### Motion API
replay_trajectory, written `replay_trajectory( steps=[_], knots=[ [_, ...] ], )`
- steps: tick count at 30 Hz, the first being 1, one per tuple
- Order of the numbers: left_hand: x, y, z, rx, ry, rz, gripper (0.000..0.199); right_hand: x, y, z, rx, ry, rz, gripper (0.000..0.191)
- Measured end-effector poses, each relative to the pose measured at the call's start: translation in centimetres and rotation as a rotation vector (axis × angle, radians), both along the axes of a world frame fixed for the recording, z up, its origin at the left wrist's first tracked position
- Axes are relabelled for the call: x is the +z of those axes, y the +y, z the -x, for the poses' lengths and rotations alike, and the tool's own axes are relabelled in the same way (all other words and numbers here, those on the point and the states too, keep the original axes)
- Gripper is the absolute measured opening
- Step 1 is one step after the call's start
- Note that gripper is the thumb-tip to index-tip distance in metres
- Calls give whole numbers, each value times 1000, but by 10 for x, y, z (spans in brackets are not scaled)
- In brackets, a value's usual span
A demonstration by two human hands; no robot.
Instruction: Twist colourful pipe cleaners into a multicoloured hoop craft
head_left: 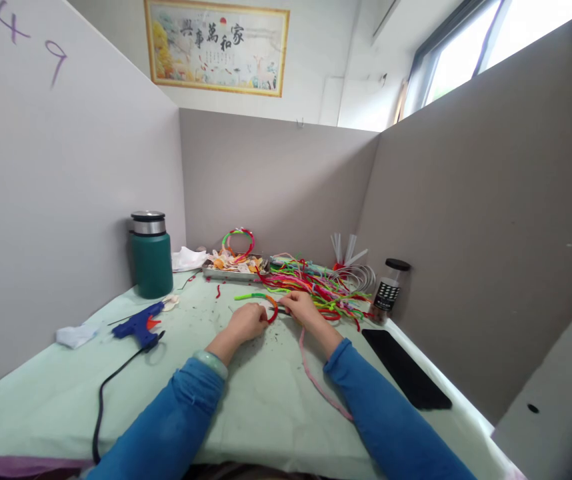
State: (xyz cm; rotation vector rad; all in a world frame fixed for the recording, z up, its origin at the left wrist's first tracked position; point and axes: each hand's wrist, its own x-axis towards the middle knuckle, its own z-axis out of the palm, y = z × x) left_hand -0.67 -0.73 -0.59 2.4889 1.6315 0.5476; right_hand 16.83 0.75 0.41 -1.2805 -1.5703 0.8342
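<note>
My left hand [249, 323] is closed on the red end of a curved hoop [272, 313] wrapped in green, orange and red pipe cleaners. Its bright green end [242, 297] reaches out to the left over the table. Close on the right, my right hand [304, 308] pinches with thumb and forefinger beside the hoop. A pink pipe cleaner [311, 373] trails down from this hand toward my right forearm; the pinched part is mostly hidden by the fingers. Something dark and thin lies between the hands, too covered to name.
Behind my hands lies a pile of coloured pipe cleaners [311, 283] and a metal tray [231, 274] of small pieces, a finished-looking ring [253, 243] resting on it. Left are a blue glue gun [139, 325] and green bottle [152, 263]; right, a jar [386, 293] and black slab [406, 370].
</note>
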Motion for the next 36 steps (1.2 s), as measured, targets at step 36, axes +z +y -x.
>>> replay_trajectory(
  steps=[36],
  knots=[
    [23, -1, -5, -175, -1092, 262, 19, -1, -12, 21, -4, 19, -442, 17]
  ],
)
